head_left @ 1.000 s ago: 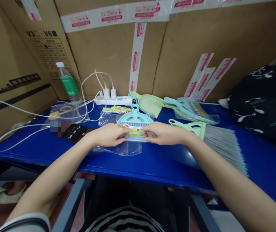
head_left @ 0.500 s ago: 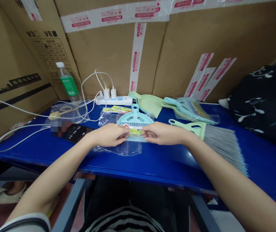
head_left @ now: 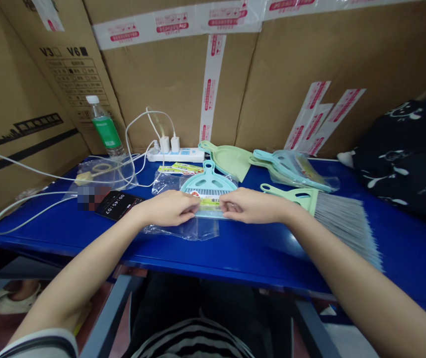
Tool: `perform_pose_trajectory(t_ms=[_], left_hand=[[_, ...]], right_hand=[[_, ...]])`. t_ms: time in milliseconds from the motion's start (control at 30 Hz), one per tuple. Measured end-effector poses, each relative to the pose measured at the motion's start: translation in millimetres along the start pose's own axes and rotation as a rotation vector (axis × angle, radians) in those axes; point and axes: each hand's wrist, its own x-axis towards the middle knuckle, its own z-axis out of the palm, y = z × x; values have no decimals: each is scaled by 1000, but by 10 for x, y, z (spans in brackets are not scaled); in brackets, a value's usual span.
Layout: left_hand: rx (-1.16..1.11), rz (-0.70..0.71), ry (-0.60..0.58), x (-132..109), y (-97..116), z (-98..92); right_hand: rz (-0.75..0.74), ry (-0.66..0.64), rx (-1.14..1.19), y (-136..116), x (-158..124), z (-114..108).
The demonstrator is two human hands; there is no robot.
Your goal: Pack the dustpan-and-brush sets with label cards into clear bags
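A light blue dustpan set (head_left: 208, 186) with a green-and-yellow label lies in a clear plastic bag (head_left: 198, 228) on the blue table (head_left: 235, 248). My left hand (head_left: 170, 208) pinches the bag's left side at the label. My right hand (head_left: 248, 205) pinches the right side, fingers curled and closed. A mint green brush with grey bristles (head_left: 332, 214) lies just right of my right hand.
A green dustpan (head_left: 229, 159) and a bagged blue set (head_left: 295, 169) lie behind. A power strip with chargers (head_left: 175, 153), cables, a green-labelled bottle (head_left: 104, 128) and a phone (head_left: 118, 204) sit left. Cardboard boxes (head_left: 309, 64) wall the back; a black bag (head_left: 406, 149) is at right.
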Motion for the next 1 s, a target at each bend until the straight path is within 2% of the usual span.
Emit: perform_pose_trajectory(t_ms=[1000], left_hand=[[19, 11, 11, 1, -2, 8]], right_hand=[[-1, 5, -17, -6, 9, 9]])
